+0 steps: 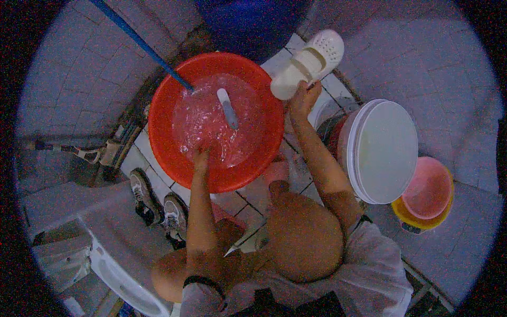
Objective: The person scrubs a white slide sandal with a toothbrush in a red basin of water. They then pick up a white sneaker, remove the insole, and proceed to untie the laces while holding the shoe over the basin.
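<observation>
My right hand point(305, 100), right of the red basin point(162, 150), is closed on the end of a cream-white clog point(290, 78). Holes dot its rounded toe, which points away to the upper right. My left hand point(201, 153) dips into the water near the basin's front side; its fingers are hidden under the rippled surface. A slim white and grey object point(227, 108) lies in the water beyond my left hand; its kind is unclear. From the upper left, a thin blue hose or rod point(142, 45) reaches into the basin.
At right stands a white-lidded bucket point(385, 153), with a pink bowl point(428, 187) stacked in a yellow one beside it. A pair of sneakers point(145, 198) sits left on the tiled floor. A large blue container point(248, 26) is behind the basin.
</observation>
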A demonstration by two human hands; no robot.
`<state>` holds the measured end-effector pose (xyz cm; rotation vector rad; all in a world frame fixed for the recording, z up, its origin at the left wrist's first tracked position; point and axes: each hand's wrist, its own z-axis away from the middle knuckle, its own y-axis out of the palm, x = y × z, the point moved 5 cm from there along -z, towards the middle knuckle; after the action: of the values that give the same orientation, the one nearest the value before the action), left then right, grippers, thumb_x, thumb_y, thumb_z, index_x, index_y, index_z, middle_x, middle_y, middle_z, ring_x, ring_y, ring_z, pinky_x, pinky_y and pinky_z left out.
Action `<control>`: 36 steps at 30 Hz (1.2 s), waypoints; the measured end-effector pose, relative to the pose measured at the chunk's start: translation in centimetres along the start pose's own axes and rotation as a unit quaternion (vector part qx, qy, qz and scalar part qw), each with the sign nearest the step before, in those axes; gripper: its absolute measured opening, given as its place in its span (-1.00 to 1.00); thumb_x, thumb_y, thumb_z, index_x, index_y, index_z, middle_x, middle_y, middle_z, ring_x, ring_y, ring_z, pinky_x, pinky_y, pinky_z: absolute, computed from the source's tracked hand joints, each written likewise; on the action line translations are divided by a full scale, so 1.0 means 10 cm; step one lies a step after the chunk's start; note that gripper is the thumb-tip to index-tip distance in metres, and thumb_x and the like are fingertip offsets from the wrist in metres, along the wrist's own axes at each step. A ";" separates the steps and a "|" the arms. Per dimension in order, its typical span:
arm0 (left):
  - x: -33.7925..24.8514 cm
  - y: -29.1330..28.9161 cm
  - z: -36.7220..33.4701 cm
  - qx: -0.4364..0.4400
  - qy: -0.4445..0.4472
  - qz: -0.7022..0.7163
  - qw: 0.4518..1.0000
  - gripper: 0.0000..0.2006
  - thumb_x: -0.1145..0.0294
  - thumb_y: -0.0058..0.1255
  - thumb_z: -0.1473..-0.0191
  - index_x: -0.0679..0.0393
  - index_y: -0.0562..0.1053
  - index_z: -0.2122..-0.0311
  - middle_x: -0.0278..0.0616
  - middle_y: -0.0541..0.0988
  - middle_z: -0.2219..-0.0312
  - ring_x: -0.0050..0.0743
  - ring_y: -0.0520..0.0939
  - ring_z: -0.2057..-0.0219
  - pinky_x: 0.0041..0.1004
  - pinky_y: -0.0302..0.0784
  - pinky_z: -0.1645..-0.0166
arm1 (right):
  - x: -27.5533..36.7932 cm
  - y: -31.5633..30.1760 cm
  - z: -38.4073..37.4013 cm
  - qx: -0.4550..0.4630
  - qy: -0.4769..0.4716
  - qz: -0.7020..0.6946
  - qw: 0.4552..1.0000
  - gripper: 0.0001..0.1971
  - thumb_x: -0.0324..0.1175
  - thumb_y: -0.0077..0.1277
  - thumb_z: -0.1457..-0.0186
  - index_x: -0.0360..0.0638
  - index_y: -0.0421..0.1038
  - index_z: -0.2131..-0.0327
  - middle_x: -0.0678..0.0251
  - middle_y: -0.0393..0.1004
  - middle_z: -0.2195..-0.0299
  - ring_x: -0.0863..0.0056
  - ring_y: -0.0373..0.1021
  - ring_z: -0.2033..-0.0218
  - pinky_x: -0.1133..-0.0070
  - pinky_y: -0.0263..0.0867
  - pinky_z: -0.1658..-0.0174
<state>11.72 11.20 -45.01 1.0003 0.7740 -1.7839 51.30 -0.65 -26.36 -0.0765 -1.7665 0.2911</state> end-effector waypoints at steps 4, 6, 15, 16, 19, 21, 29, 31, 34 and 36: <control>0.08 0.02 -0.07 -0.032 -0.002 -0.071 0.997 -0.43 0.20 -0.07 0.01 0.26 0.14 -0.08 -0.09 0.32 0.04 -0.27 0.36 0.07 -0.39 0.28 0.01 | -0.58 -0.20 -0.03 -0.025 0.133 0.139 0.981 -0.42 -0.25 -0.07 0.04 -0.38 0.06 -0.02 0.05 0.16 0.18 0.15 0.19 0.15 0.36 0.12 0.06; 0.06 -0.04 -0.16 -0.009 0.012 -0.074 0.997 -0.45 0.19 -0.07 0.01 0.27 0.17 -0.06 -0.09 0.33 0.05 -0.26 0.36 0.07 -0.39 0.28 0.02 | -0.64 -0.22 -0.03 -0.011 0.044 0.203 0.978 -0.44 -0.25 -0.07 0.06 -0.29 0.11 -0.03 -0.01 0.17 0.19 0.06 0.20 0.16 0.30 0.15 0.09; -0.78 -0.14 -0.02 0.082 0.304 -0.595 0.740 -0.56 0.13 -0.09 0.02 -0.01 0.30 -0.01 -0.04 0.31 0.01 -0.04 0.32 0.01 -0.09 0.17 -0.06 | -1.45 0.00 -0.16 0.232 -0.059 0.514 0.824 -0.60 -0.22 0.06 0.16 -0.23 0.33 0.22 0.10 0.38 0.38 0.16 0.34 0.35 0.39 0.31 0.28; -0.80 -0.19 0.02 0.092 0.307 -0.632 0.706 -0.57 0.13 -0.09 0.02 -0.04 0.32 0.00 -0.03 0.31 0.00 -0.01 0.31 0.00 -0.07 0.16 -0.07 | -1.24 0.14 -0.05 0.226 -0.108 0.530 0.810 -0.65 -0.22 0.04 0.16 -0.23 0.35 0.29 0.11 0.39 0.39 0.21 0.35 0.38 0.43 0.30 0.34; -0.71 -0.37 -0.07 0.182 0.269 -0.635 0.701 -0.58 0.13 -0.09 0.03 -0.06 0.35 0.02 -0.02 0.29 -0.02 0.04 0.29 -0.03 -0.05 0.13 -0.10 | -1.16 0.30 0.02 0.211 -0.208 0.571 0.765 -0.65 -0.17 0.01 0.13 -0.25 0.37 0.33 0.14 0.38 0.41 0.30 0.34 0.41 0.44 0.28 0.40; -0.64 -0.27 -0.15 0.283 0.098 -0.585 0.754 -0.56 0.15 -0.07 0.04 0.01 0.34 0.01 0.00 0.28 -0.02 0.01 0.29 -0.04 -0.14 0.16 -0.10 | -1.26 0.35 -0.12 0.200 -0.243 0.536 0.784 -0.59 -0.14 0.00 0.10 -0.26 0.34 0.24 0.15 0.36 0.41 0.32 0.31 0.42 0.41 0.27 0.39; -1.41 -0.52 0.45 0.261 0.113 -0.504 0.815 -0.61 0.20 -0.05 0.06 0.15 0.37 0.11 0.01 0.47 0.20 -0.08 0.46 0.14 -0.21 0.35 0.06 | 0.65 0.72 0.11 0.346 -0.302 0.155 0.875 -0.53 -0.35 -0.05 0.03 -0.08 0.21 -0.02 0.10 0.21 0.21 0.27 0.23 0.26 0.44 0.25 0.19; -1.75 -0.75 0.70 0.217 0.055 -0.471 0.853 -0.62 0.20 -0.05 0.06 0.15 0.38 0.13 0.00 0.47 0.21 -0.12 0.47 0.14 -0.24 0.36 0.08 | 1.04 0.95 0.22 0.446 -0.345 0.162 0.810 -0.55 -0.37 -0.07 0.02 -0.12 0.21 -0.01 0.09 0.21 0.19 0.27 0.24 0.23 0.44 0.24 0.15; -1.75 -1.39 0.93 0.076 0.103 -0.398 0.908 -0.65 0.21 -0.07 0.05 0.17 0.39 0.15 0.00 0.48 0.23 -0.15 0.49 0.19 -0.29 0.38 0.12 | 0.95 1.09 0.54 0.499 -0.466 0.210 0.700 -0.58 -0.41 -0.07 0.03 -0.19 0.21 0.03 0.05 0.20 0.13 0.19 0.23 0.14 0.41 0.22 0.10; -1.48 -1.78 1.12 -0.026 0.104 -0.338 0.935 -0.69 0.24 -0.11 0.00 0.20 0.39 0.19 -0.02 0.49 0.30 -0.14 0.51 0.28 -0.33 0.39 0.17 | 0.89 1.05 0.85 0.530 -0.525 0.226 0.627 -0.59 -0.42 -0.06 0.03 -0.21 0.21 0.05 0.03 0.19 0.08 0.15 0.23 0.11 0.39 0.21 0.08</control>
<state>-4.37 14.78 -25.29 0.9629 1.4197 -2.2317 39.99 10.04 -21.98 0.6481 -2.3457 2.0600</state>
